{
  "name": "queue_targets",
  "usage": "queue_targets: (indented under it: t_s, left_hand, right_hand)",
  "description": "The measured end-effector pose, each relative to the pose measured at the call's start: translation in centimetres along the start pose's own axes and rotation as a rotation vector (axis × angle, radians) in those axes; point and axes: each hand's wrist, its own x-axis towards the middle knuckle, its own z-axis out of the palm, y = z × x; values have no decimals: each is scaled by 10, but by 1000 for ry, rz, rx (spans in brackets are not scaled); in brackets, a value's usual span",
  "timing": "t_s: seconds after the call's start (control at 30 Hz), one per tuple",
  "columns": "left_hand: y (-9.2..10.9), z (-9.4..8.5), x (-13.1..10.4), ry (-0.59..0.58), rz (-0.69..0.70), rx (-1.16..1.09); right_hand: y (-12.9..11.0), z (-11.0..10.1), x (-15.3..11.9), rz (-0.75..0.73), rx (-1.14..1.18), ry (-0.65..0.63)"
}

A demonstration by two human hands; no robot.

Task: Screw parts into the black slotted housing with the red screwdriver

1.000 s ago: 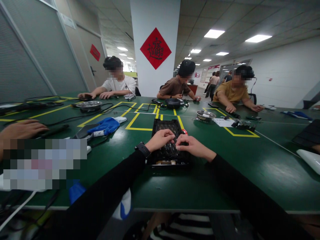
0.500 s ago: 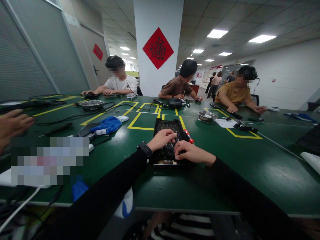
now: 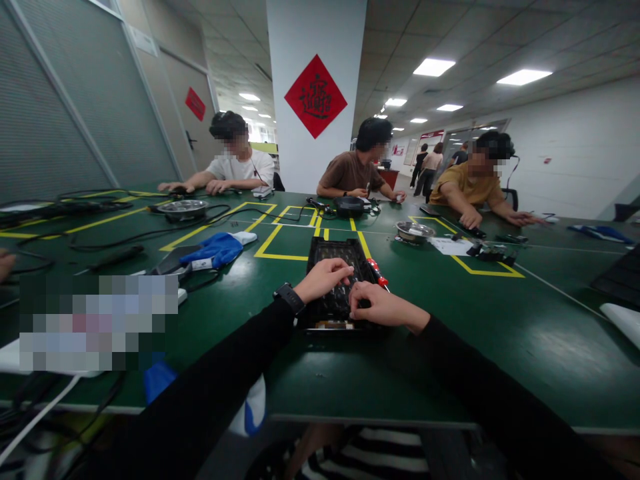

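Note:
A black open case [image 3: 336,252] with small parts inside lies on the green table [image 3: 320,380] in front of me. Over its left side is my left hand [image 3: 325,277], with a black watch on the wrist and its fingers bent together; anything between the fingertips is too small to name. My right hand [image 3: 383,305] rests at the case's right side, thumb and fingers pinched over its inside, and what they hold, if anything, is hidden. A red-handled screwdriver [image 3: 378,272] lies just right of the case.
Blue gloves [image 3: 215,251] and a dark tool [image 3: 117,257] lie to the left. Metal bowls [image 3: 183,209] [image 3: 415,232] stand farther back. A round black device [image 3: 349,206] and cables lie beyond the case. Three people sit across the table.
The other person's hand at the left edge has pulled back, almost out of view. The seated people's arms and heads have shifted slightly. My hands have hardly moved.

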Motion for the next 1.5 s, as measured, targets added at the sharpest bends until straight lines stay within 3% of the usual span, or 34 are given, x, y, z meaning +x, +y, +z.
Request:
queue_targets:
  t_s: [0.13,0.23,0.3,0.33,0.4,0.47,0.53,0.63,0.83,0.93,0.97,1.03,1.13,1.27,1.5]
  left_hand:
    - [1,0,1,1,9,10]
    - [1,0,1,3,-3,22]
    - [1,1,0,7,-13,25]
    - [1,1,0,8,-15,21]
    - [1,1,0,3,-16,4]
    - [0,1,1,-1,-19,-16]
    - [-1,2,1,-7,-20,-35]
    - [-1,3,1,-73,3,-78]
    - [3,3,-1,-173,41,-159]
    - [4,3,-3,-239,35,-178]
    - [5,3,-3,-280,35,-175]
    - [6,2,-4,-338,53,-139]
    - [10,0,-6,-346,106,-31]
    - [14,-2,-8,-363,127,57]
    - [15,-4,-8,-415,204,54]
  right_hand:
    - [2,-3,2,0,175,87]
    - [17,-9,6,64,310,404]
    - [31,-13,6,175,183,625]
    - [39,-15,5,242,59,678]
    - [53,-16,0,382,-183,640]
    - [63,-15,-4,537,-306,521]
    - [70,-13,-6,669,-296,439]
    - [75,-10,-6,731,-213,445]
    - [67,-18,2,623,-34,665]
    - [50,-22,6,320,526,844]
    - [43,-22,6,196,771,840]
    - [30,-21,6,17,1158,712]
    - [19,-16,3,-63,1457,484]
    - [15,-10,1,-64,1581,369]
    - [13,-2,2,-78,1560,394]
